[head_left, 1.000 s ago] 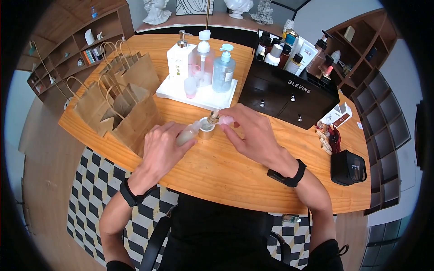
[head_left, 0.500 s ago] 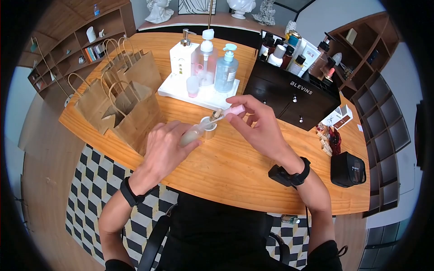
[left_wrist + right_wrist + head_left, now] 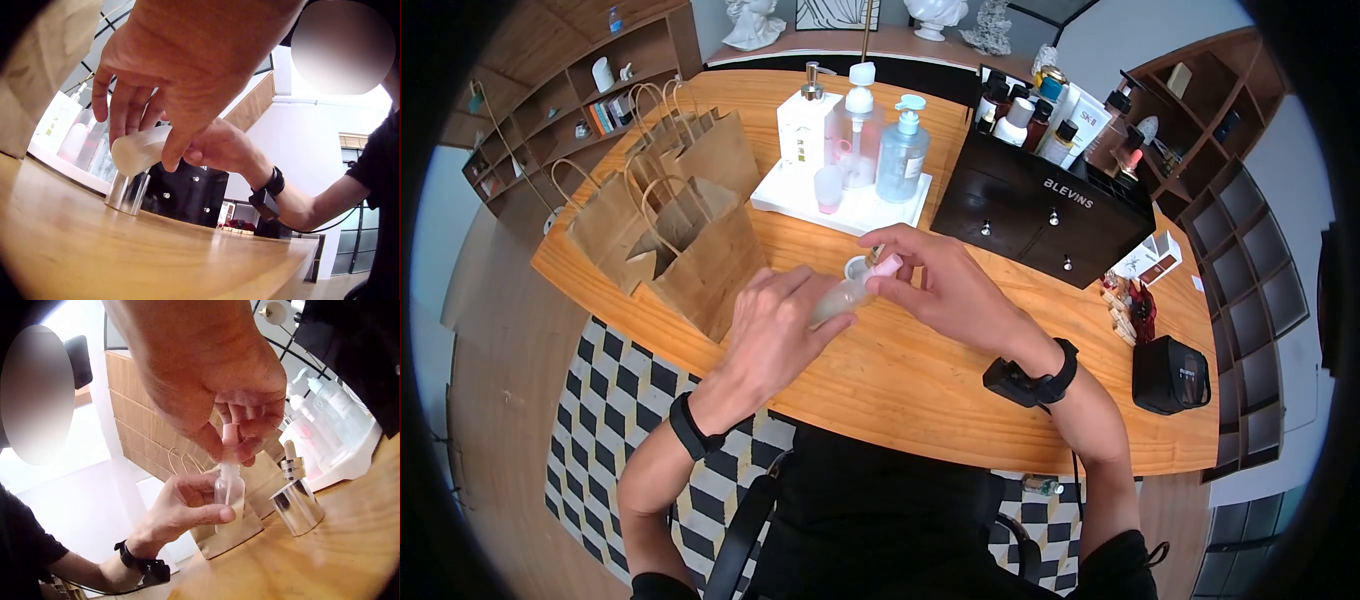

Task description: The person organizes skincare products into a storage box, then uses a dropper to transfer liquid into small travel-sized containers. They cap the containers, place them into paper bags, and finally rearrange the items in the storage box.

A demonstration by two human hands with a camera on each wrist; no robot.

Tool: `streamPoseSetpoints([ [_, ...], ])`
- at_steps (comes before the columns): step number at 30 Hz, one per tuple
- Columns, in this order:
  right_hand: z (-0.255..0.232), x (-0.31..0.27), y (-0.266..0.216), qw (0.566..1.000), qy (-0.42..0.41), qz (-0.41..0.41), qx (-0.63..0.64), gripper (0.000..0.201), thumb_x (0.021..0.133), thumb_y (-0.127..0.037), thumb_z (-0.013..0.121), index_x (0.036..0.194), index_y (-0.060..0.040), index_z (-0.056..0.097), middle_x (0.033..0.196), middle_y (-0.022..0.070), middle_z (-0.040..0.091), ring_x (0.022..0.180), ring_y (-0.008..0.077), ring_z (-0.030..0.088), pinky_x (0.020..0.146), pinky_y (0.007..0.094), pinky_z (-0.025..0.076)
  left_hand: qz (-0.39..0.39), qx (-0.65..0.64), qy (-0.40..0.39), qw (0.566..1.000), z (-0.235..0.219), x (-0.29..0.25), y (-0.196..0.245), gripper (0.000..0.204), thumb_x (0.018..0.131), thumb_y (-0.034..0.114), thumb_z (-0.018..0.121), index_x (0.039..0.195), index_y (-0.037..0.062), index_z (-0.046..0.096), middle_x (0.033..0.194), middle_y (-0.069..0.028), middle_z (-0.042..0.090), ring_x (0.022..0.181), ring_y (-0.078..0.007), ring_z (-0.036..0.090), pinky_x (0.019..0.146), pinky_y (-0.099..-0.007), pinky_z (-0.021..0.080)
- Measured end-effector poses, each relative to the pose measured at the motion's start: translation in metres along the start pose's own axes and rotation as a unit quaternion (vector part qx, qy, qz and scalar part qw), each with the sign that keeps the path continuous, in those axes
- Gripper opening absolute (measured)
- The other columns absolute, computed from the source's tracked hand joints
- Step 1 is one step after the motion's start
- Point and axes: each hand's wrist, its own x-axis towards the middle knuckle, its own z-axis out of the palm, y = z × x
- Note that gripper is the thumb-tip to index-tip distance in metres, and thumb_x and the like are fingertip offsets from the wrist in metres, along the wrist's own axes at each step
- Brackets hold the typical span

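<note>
My left hand (image 3: 775, 315) grips a small translucent bottle (image 3: 220, 520) of pale liquid, tilted in the head view. My right hand (image 3: 945, 285) pinches a pink pump top (image 3: 231, 433) right at the bottle's mouth. Through the clear wall, the right wrist view shows its thin tube (image 3: 229, 486) inside the bottle. Just behind the hands a shiny metallic cup (image 3: 301, 511) stands on the table, with a dropper top (image 3: 292, 467) at its rim. From the left wrist, the bottle's round base (image 3: 128, 157) faces the camera, and fingers hide the pump top.
Brown paper bags (image 3: 710, 255) stand left of the hands. Behind is a white tray (image 3: 790, 200) with pump bottles and a small pink-capped bottle (image 3: 828, 190). A black drawer box (image 3: 1010, 215) of cosmetics stands right, with a black case (image 3: 1168, 372) near the right edge.
The right hand first drew the pink top up and right, baring its tube, then lowered it back toward the left. Top and bottle mouth are now together; the left hand shifted slightly right.
</note>
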Motion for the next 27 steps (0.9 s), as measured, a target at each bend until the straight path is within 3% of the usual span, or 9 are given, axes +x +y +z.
streamPoseSetpoints([
  [2, 0.006, 0.000, 0.011, 0.994, 0.025, -0.032, 0.103, 0.036, 0.098, -0.011, 0.075, 0.131, -0.0005, 0.066, 0.090, 0.0141, 0.072, 0.073, 0.0223, 0.066, 0.070, 0.0373, 0.053, -0.001, 0.002, -0.002, 1.000, 0.000, 0.000, 0.001, 0.035, 0.079, 0.023, 0.091, 0.105, 0.0027, 0.078, 0.093, -0.0109, 0.075, 0.081, -0.0317, 0.069, 0.077, -0.0409, 0.052],
  [5, 0.005, -0.002, 0.007, 0.997, 0.060, -0.033, 0.024, 0.038, 0.097, -0.012, 0.076, 0.131, -0.0003, 0.066, 0.090, 0.0135, 0.072, 0.072, 0.0220, 0.065, 0.069, 0.0366, 0.052, -0.002, 0.000, 0.001, 1.000, 0.000, 0.000, 0.001, 0.035, 0.080, 0.023, 0.091, 0.105, 0.0029, 0.078, 0.093, -0.0108, 0.075, 0.080, -0.0315, 0.069, 0.076, -0.0407, 0.052],
  [8, 0.005, -0.005, 0.004, 0.999, 0.036, -0.025, -0.003, 0.038, 0.097, -0.013, 0.076, 0.131, -0.0007, 0.066, 0.091, 0.0132, 0.072, 0.072, 0.0213, 0.065, 0.068, 0.0363, 0.052, -0.011, -0.001, -0.005, 1.000, 0.001, 0.001, 0.000, 0.035, 0.080, 0.024, 0.091, 0.105, 0.0029, 0.078, 0.092, -0.0105, 0.075, 0.080, -0.0311, 0.069, 0.076, -0.0406, 0.052],
  [12, 0.000, -0.003, -0.002, 1.000, 0.015, -0.005, 0.020, 0.037, 0.097, -0.014, 0.076, 0.131, -0.0014, 0.067, 0.090, 0.0134, 0.072, 0.071, 0.0208, 0.066, 0.067, 0.0367, 0.052, -0.004, 0.008, 0.001, 1.000, 0.001, 0.000, 0.003, 0.035, 0.080, 0.024, 0.091, 0.105, 0.0037, 0.078, 0.091, -0.0096, 0.075, 0.078, -0.0307, 0.067, 0.075, -0.0405, 0.052],
  [15, 0.003, -0.001, 0.004, 0.997, 0.053, -0.020, 0.054, 0.036, 0.097, -0.013, 0.075, 0.130, -0.0017, 0.067, 0.087, 0.0138, 0.071, 0.068, 0.0205, 0.065, 0.065, 0.0368, 0.051, 0.000, 0.012, 0.014, 1.000, 0.000, 0.002, 0.004, 0.034, 0.079, 0.023, 0.091, 0.104, 0.0043, 0.078, 0.090, -0.0092, 0.074, 0.077, -0.0304, 0.066, 0.074, -0.0404, 0.052],
  [17, 0.004, -0.002, 0.006, 0.998, 0.043, -0.043, -0.023, 0.036, 0.098, -0.014, 0.075, 0.130, -0.0012, 0.067, 0.086, 0.0137, 0.071, 0.066, 0.0199, 0.064, 0.063, 0.0360, 0.050, -0.002, 0.015, 0.017, 1.000, 0.000, 0.002, 0.004, 0.034, 0.079, 0.023, 0.091, 0.104, 0.0045, 0.078, 0.089, -0.0090, 0.074, 0.077, -0.0302, 0.066, 0.074, -0.0404, 0.052],
  [20, 0.003, -0.002, 0.003, 0.998, 0.032, -0.029, 0.045, 0.036, 0.098, -0.015, 0.076, 0.130, -0.0014, 0.067, 0.085, 0.0134, 0.071, 0.065, 0.0194, 0.064, 0.063, 0.0356, 0.049, 0.008, 0.025, 0.024, 0.999, 0.001, 0.002, 0.004, 0.034, 0.078, 0.023, 0.092, 0.104, 0.0045, 0.078, 0.088, -0.0090, 0.073, 0.077, -0.0302, 0.066, 0.074, -0.0406, 0.051],
  [24, 0.004, 0.000, 0.010, 0.998, 0.056, -0.017, 0.022, 0.037, 0.098, -0.016, 0.076, 0.131, -0.0017, 0.067, 0.087, 0.0132, 0.072, 0.065, 0.0184, 0.064, 0.063, 0.0354, 0.049, 0.015, 0.028, 0.027, 0.999, 0.002, 0.003, 0.004, 0.035, 0.077, 0.021, 0.092, 0.103, 0.0032, 0.077, 0.087, -0.0099, 0.073, 0.078, -0.0307, 0.068, 0.075, -0.0414, 0.050],
  [27, 0.003, -0.001, 0.011, 0.998, 0.021, 0.016, 0.062, 0.037, 0.098, -0.016, 0.078, 0.131, -0.0014, 0.068, 0.092, 0.0140, 0.073, 0.066, 0.0176, 0.064, 0.063, 0.0353, 0.050, 0.015, 0.023, 0.027, 0.999, 0.002, 0.004, 0.003, 0.036, 0.076, 0.020, 0.091, 0.104, 0.0020, 0.076, 0.086, -0.0105, 0.072, 0.080, -0.0307, 0.069, 0.076, -0.0421, 0.049],
])
